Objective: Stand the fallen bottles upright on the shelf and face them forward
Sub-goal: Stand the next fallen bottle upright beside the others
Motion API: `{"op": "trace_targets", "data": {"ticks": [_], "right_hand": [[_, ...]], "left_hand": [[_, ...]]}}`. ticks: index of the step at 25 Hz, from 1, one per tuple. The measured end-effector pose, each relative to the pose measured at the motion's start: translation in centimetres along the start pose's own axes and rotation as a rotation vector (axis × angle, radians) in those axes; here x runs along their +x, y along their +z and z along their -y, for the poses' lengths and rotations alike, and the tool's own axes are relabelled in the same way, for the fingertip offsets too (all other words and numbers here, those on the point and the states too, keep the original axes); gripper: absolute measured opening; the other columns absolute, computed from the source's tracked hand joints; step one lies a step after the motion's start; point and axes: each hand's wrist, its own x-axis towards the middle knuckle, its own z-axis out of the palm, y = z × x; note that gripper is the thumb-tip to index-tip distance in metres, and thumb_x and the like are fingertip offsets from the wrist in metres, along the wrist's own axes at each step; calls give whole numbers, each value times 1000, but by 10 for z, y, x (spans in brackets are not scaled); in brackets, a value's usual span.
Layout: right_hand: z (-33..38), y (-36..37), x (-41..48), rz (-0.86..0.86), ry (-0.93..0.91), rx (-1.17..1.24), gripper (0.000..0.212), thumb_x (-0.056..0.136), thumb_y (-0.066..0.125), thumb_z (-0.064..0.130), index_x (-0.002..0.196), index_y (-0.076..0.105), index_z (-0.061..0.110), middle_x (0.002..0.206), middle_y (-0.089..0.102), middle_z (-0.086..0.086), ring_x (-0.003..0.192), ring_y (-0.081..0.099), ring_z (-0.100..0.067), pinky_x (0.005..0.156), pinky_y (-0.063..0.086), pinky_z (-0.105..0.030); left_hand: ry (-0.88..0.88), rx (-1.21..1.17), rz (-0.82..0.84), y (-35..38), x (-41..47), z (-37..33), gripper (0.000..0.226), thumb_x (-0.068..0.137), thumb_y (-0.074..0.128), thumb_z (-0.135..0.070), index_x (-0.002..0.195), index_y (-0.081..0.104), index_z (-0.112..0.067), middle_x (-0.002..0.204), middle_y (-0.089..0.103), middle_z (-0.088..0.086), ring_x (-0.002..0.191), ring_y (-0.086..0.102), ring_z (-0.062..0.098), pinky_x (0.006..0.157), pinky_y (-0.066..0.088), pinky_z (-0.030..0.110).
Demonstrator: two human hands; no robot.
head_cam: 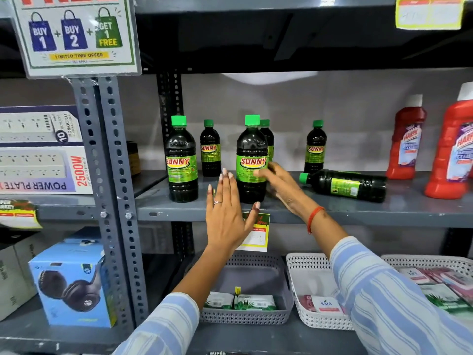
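Observation:
Dark SUNNY bottles with green caps stand on the grey shelf (pixel 332 211). One upright bottle (pixel 251 155) is at the front middle, label forward. My left hand (pixel 226 213) is open just left of it, fingers spread, not gripping. My right hand (pixel 279 185) is open at its right side, fingertips at the label. Another front bottle (pixel 181 160) stands to the left. Three smaller-looking ones stand behind, such as the bottle (pixel 316 147) at the back right. One bottle (pixel 345 185) lies on its side to the right, cap pointing left.
Red Harpic bottles (pixel 405 142) stand at the shelf's right end. A slotted steel upright (pixel 112 175) bounds the left. Below are a grey basket (pixel 245 319) and white baskets (pixel 307 267) with packets. A price tag (pixel 256 234) hangs from the shelf edge.

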Motion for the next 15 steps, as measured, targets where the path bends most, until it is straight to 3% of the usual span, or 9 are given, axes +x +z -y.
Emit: {"op": "trace_targets", "data": {"ticks": [2, 5, 7, 9, 11, 13, 15], "right_hand": [[4, -13, -5, -159, -72, -105, 46, 85, 61, 31, 126, 52, 14, 114, 64, -4, 106, 60, -16, 93, 49, -31], [11, -48, -16, -327, -273, -480, 38, 88, 58, 25, 122, 55, 9, 107, 65, -8, 96, 60, -19, 89, 47, -30], [12, -80, -19, -369, -326, -752, 42, 85, 59, 26, 122, 55, 7, 116, 64, -12, 107, 58, -26, 92, 43, -33], [13, -117, -18, -335, -208, -1057, 55, 80, 62, 34, 126, 50, 5, 127, 57, -17, 119, 49, -35, 99, 39, -40], [13, -149, -20, -195, 24, -1377, 69, 75, 66, 43, 129, 44, 6, 133, 50, -19, 125, 43, -37, 108, 32, -50], [11, -163, -22, -78, 168, -1536, 75, 73, 69, 45, 133, 40, 10, 137, 48, -16, 129, 41, -36, 111, 25, -56], [5, -168, -21, -97, 150, -1554, 76, 70, 72, 43, 132, 41, 11, 136, 48, -14, 128, 42, -36, 107, 30, -57]], "left_hand": [[2, -12, -24, -2, 1, -18, 77, 93, 28, -54, 147, 9, -2, 156, 7, 17, 145, 4, 25, 117, 5, 45], [21, -22, -25, 2, 4, -54, 71, 94, 26, -50, 148, 7, -8, 157, 5, 11, 145, 1, 21, 117, 3, 43], [56, -25, -18, 9, 7, -76, 67, 95, 24, -46, 148, 11, -8, 156, 4, 8, 145, 3, 19, 117, 3, 40], [106, -24, 18, 19, 10, -101, 64, 95, 23, -42, 146, 19, -4, 156, 14, 10, 144, 10, 18, 117, 8, 40], [102, -41, 110, 25, 14, -125, 65, 93, 20, -43, 136, 41, 0, 145, 40, 16, 136, 34, 25, 113, 25, 45], [51, -67, 187, 27, 17, -140, 67, 90, 19, -47, 105, 66, -1, 111, 67, 19, 106, 61, 33, 87, 48, 46], [34, -3, 200, 24, 19, -147, 59, 91, 26, -46, 79, 68, -7, 84, 70, 13, 78, 66, 32, 61, 44, 34]]}}
